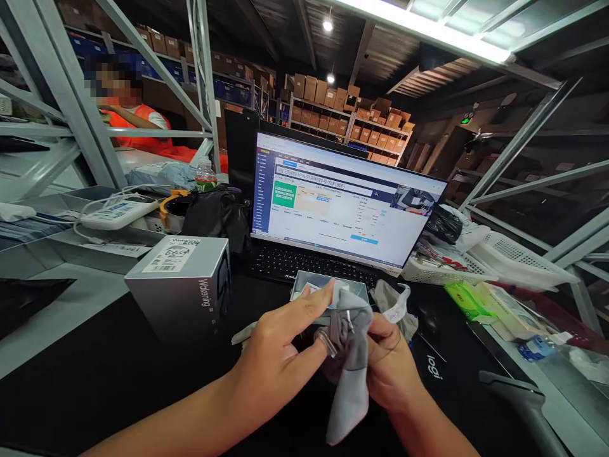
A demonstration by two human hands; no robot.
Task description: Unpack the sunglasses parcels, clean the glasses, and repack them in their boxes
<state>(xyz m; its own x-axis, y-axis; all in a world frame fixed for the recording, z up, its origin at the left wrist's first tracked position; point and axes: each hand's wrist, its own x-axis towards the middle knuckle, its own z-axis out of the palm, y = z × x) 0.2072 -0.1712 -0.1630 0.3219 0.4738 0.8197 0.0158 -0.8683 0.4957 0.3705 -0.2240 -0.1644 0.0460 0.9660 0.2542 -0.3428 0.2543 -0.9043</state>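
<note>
My left hand [280, 355] and my right hand [387, 368] meet over a black desk mat [143, 381], both gripping a grey cloth [349, 374] that hangs down between them. A small clear ring-like piece [328, 343] sits at the cloth near my left fingers. The left fingers pinch the cloth's upper edge, and the right fingers curl around it from behind. Just beyond the hands lies a small open box [328, 282] on the laptop's [342, 203] front edge.
A grey carton [183, 285] stands to the left. A black bag [216, 216], a white device with cable [117, 212] and a bottle [205, 174] sit behind it. White baskets [518, 257], green packets [480, 301] and a mouse [428, 320] lie right. A person in orange [137, 127] works behind the racking.
</note>
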